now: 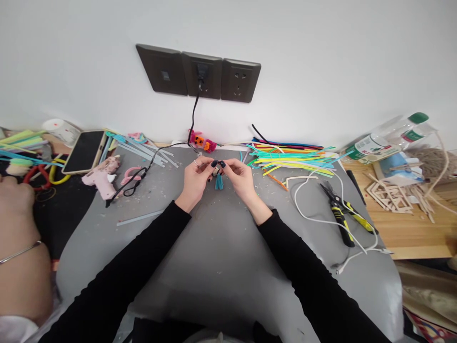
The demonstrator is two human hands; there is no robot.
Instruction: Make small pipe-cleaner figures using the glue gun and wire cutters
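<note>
craft piece held over mat middle | glue gun laid at left edge | phone set behind it | pliers laid right | stem pile heaped behind them

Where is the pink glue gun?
In the head view, the pink glue gun lies on the grey mat's left side, below the phone, left of the left hand, which with the right hand pinches a teal piece.

We read no words or numbers anywhere; the label on the plastic bottle at right is too blurred.
</note>
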